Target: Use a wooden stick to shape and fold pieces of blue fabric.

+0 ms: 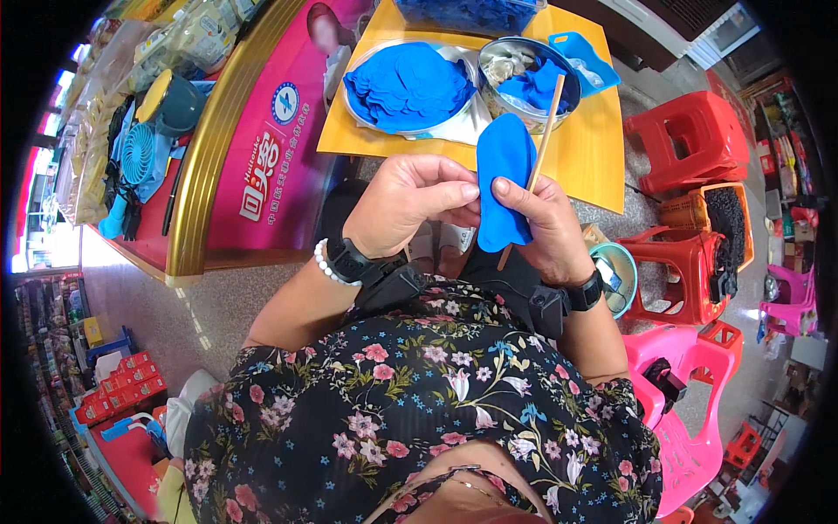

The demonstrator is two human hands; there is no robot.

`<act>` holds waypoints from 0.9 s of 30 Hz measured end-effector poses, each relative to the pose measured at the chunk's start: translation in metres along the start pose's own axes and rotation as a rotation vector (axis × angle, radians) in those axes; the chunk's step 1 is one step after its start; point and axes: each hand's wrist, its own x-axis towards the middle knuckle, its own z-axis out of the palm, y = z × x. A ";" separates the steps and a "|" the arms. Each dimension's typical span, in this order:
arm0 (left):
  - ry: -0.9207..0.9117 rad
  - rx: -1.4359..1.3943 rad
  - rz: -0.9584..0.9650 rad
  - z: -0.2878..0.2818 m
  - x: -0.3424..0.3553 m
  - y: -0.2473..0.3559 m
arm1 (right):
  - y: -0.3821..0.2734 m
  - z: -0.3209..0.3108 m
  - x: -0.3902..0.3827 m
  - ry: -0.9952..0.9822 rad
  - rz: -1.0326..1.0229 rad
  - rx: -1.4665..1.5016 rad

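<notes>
So the biggest thing around here is the counter [262,175], pink-fronted with a gold edge, leaning across the upper left of the frame. Next up is the yellow table [602,166] at top centre, then a pink chair [690,441] at lower right and a red stool [690,140] up at the upper right. On the table there's a big round pile of blue pieces [408,86], and just right of it a metal bowl [573,103] with more blue stuff and something pale in it, with a light blue basket [604,77] beside that. Then you get to the hands, mid-frame, just below the table in the view. The right hand [559,227] is gripping a long, round-ended blue piece [506,157], thumb pressed flat on its face, other fingers mostly hidden behind. The left hand [415,196] has thumb and fingertips pinched on its left edge. Skinniest thing here is a wooden stick [547,131], slanting along the piece's upper right and behind it, its lower tip poking out below.
</notes>
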 end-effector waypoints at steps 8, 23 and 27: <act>-0.007 -0.023 0.012 0.000 0.001 -0.001 | 0.002 0.000 0.001 -0.001 0.005 0.029; 0.098 0.111 0.072 0.008 0.005 -0.008 | 0.012 0.001 0.004 0.187 -0.379 -0.407; 0.122 0.160 0.104 0.008 0.006 -0.010 | 0.004 0.011 -0.003 0.133 -0.232 -0.299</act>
